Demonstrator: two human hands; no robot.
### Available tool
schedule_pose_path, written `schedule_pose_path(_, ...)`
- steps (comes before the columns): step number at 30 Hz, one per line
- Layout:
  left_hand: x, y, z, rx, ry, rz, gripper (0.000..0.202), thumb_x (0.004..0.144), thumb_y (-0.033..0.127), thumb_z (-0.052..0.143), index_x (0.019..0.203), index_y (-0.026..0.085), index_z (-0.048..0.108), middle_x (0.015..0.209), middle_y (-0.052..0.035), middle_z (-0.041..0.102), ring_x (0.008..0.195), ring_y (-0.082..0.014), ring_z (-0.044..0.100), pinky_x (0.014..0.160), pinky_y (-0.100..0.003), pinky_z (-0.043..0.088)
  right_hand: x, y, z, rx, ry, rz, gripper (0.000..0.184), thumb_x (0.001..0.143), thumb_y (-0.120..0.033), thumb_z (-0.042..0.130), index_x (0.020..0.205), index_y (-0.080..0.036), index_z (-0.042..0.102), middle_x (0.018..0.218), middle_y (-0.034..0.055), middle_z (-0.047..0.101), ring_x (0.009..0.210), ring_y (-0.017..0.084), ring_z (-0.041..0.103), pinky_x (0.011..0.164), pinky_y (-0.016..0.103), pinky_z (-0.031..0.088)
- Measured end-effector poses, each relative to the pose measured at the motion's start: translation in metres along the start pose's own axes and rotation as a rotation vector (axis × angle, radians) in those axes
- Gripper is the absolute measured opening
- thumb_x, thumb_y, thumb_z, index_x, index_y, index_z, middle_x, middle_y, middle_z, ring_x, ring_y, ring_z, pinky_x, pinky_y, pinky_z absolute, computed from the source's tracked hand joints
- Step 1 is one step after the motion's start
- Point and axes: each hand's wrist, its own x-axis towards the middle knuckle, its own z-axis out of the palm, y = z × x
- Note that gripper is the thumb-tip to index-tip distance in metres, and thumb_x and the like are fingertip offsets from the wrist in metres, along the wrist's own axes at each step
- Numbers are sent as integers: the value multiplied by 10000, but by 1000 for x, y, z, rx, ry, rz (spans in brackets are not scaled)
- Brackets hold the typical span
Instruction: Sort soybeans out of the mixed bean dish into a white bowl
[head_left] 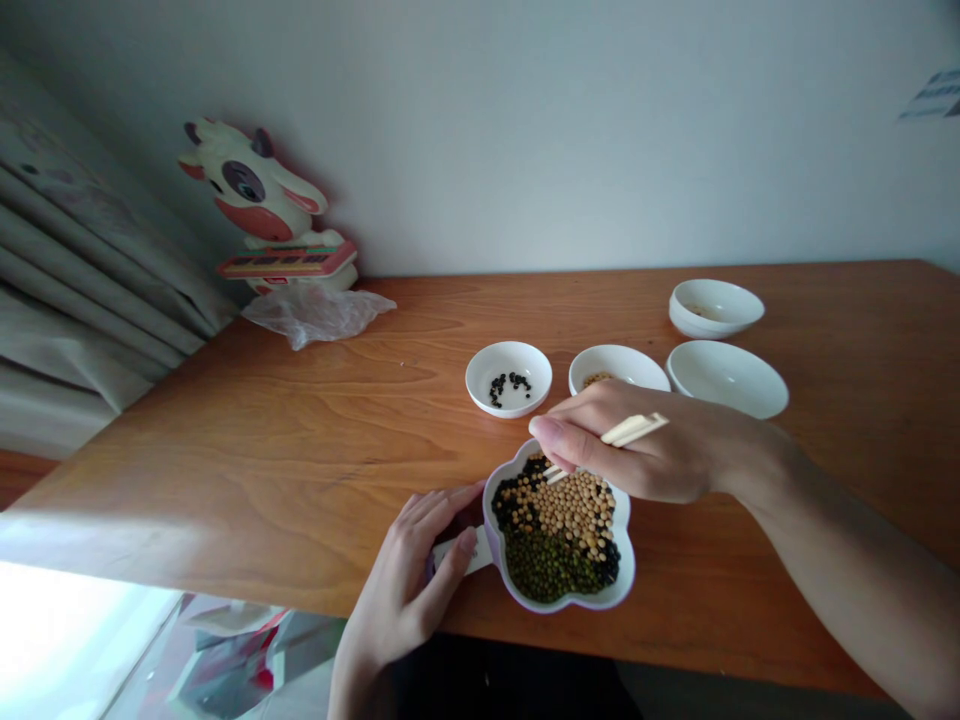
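My left hand (417,562) is closed round the handle (474,550) of a white, purple-rimmed scalloped bowl (628,580) near the table's front edge. Soybeans (576,510), green mung beans (544,567) and black beans (511,503) lie in it. My right hand (626,440) grips a pair of light chopsticks (634,430), whose tips reach among the beans at the bowl's far side. Whether the tips pinch a bean I cannot tell. Just beyond stand a white bowl (480,380) with black beans and another white bowl (634,370) with soybeans, partly hidden by my right hand.
Farther right sit a white bowl (727,378) and, behind it, a white bowl (720,300) with a little something inside. At the back left, a cow-shaped toy keyboard (285,220) stands by a crumpled plastic bag (319,312). A curtain (67,290) hangs at the left.
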Motion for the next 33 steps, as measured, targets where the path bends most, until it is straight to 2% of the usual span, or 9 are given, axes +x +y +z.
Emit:
schedule_pose_path(6,1,0,0,1,-11,-5,476,1197,398,557,1664,334,620,1568,-101,754,1363,-351,738,1164,-518,547,2,-4,1,4,-1,15,664,1196,-675,337,748,-217,510,652,-21,559,573,116,464,608,352,311)
schedule_pose_path(11,1,0,-1,2,-13,-5,471,1197,398,557,1658,331,625,1572,-103,752,1362,-349,740,1166,-511,542,1,-2,1,5,4,38,688,1192,-696,308,772,-212,557,668,0,617,585,125,499,606,356,313)
schedule_pose_path(17,0,-1,0,2,-12,-6,477,1199,396,557,1669,332,609,1588,-87,743,1383,-340,727,1184,-499,527,-1,2,1,8,15,42,665,1194,-682,326,816,-208,600,690,-7,583,605,129,486,611,345,322)
schedule_pose_path(25,0,-2,1,6,-12,0,475,1198,400,557,1665,334,610,1595,-88,740,1396,-342,727,1210,-518,515,-1,0,2,14,6,22,637,1202,-646,348,800,-213,586,704,0,623,626,136,501,631,353,329)
schedule_pose_path(33,-1,-2,0,14,2,4,488,1186,403,571,1663,318,628,1577,-107,753,1372,-358,748,1182,-522,550,0,-1,3,29,9,45,643,1193,-664,363,774,-218,563,669,-11,589,604,133,492,623,353,333)
